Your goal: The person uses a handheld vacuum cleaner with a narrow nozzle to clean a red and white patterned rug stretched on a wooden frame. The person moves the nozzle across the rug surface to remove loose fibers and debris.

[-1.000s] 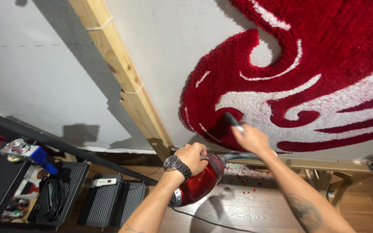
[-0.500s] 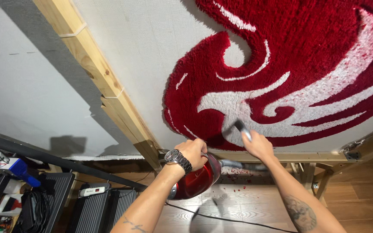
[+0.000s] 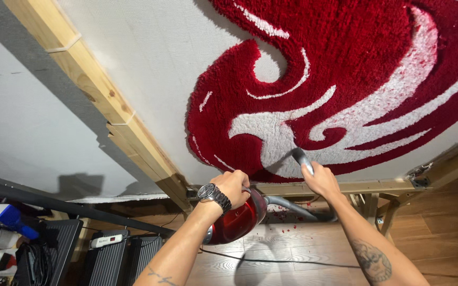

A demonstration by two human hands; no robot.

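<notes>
A: Nozzle [image 3: 299, 157] of the vacuum sits at the lower edge of the tufted rug [image 3: 345, 79], on the white patch just above the bottom red band. The right hand [image 3: 320, 180] is wrapped around it just below the tip, grip pressed together on the nozzle.

B: And the other hand?

A: The left hand [image 3: 232, 186], with a wristwatch [image 3: 214, 195] on it, is closed over the top of the red vacuum canister [image 3: 237, 220] and holds it off the floor. A grey hose [image 3: 292, 206] runs from the canister toward the right hand.

B: What differs from half a second ago?

A: The nozzle has slid a little to the right along the white patch, and both hands sit lower in the view. The canister hangs under the left hand as before.

B: Edges, room?

A: The bottom wooden bar of the frame [image 3: 377, 186] runs just beneath the right hand, and the slanted side beam [image 3: 107, 106] is well to the left. Bare backing cloth [image 3: 149, 47] lies between that beam and the rug. Red fluff [image 3: 284, 216] is scattered on the wooden floor [image 3: 303, 249] under the canister. A power strip [image 3: 104, 241] and dark cases lie lower left, well apart from the hands.
</notes>
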